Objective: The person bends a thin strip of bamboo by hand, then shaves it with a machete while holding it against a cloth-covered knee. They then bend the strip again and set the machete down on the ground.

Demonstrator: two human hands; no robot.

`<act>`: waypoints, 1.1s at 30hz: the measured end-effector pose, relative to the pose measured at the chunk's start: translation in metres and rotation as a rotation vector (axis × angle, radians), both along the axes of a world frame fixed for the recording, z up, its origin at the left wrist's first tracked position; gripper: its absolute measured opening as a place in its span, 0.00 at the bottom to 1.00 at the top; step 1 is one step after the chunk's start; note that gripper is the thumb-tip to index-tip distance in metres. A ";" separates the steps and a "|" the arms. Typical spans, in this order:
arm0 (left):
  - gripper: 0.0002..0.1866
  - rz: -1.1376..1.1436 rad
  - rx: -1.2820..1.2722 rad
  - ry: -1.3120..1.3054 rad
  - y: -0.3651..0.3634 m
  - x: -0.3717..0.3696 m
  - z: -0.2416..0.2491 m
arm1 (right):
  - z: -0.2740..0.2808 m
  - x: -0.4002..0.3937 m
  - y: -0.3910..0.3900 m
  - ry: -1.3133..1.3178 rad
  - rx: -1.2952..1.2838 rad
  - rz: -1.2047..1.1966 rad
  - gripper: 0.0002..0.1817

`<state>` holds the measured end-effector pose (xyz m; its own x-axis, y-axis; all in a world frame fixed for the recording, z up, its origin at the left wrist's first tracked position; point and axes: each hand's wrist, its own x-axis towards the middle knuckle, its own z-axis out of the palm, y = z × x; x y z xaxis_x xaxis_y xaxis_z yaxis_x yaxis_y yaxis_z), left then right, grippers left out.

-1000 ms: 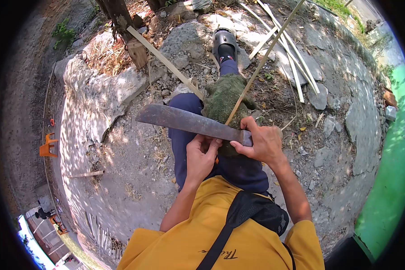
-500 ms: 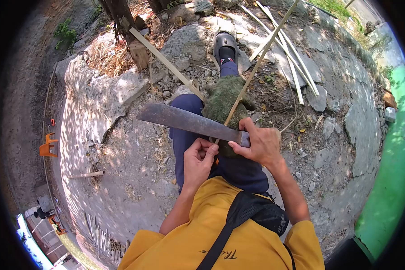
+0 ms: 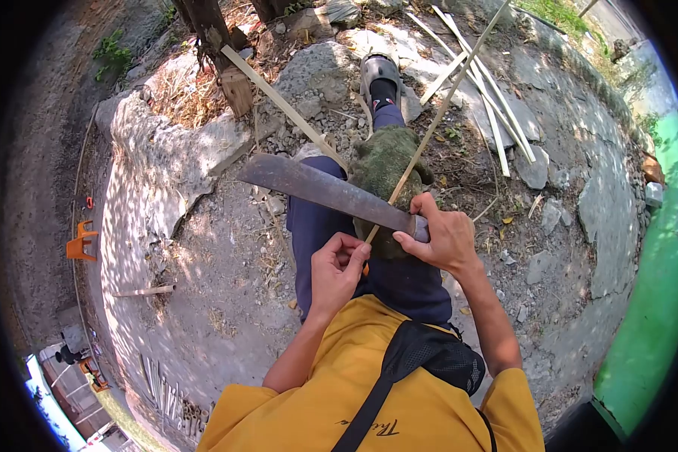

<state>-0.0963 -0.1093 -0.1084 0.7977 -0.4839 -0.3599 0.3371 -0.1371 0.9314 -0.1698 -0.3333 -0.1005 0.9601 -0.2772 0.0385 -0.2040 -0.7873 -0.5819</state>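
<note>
My right hand (image 3: 446, 235) is closed on the handle of a machete (image 3: 328, 192), whose wide dark blade points to the upper left. Under the blade passes a long thin bamboo strip (image 3: 434, 120), slanting from the upper right down to my left hand (image 3: 340, 273). The thumb and fingers of that hand pinch the strip's near end. A green mossy-looking cloth or pad (image 3: 388, 162) lies over my leg, beneath the strip and the blade.
Several pale strips (image 3: 497, 98) lie on broken concrete at the upper right. Another strip (image 3: 279, 102) leans beside a tree trunk (image 3: 207, 34). An orange chair (image 3: 81, 242) stands far left. Cut bamboo pieces (image 3: 166, 392) lie lower left, and a green surface (image 3: 648, 301) edges the right.
Both hands and the machete have shifted slightly right in view. The blade crosses the strip a little farther from my left hand, and more of the strip's near end shows.
</note>
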 end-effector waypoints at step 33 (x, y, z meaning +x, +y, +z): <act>0.07 0.058 -0.094 0.017 -0.016 0.011 -0.002 | 0.005 0.007 0.010 0.030 -0.052 0.010 0.32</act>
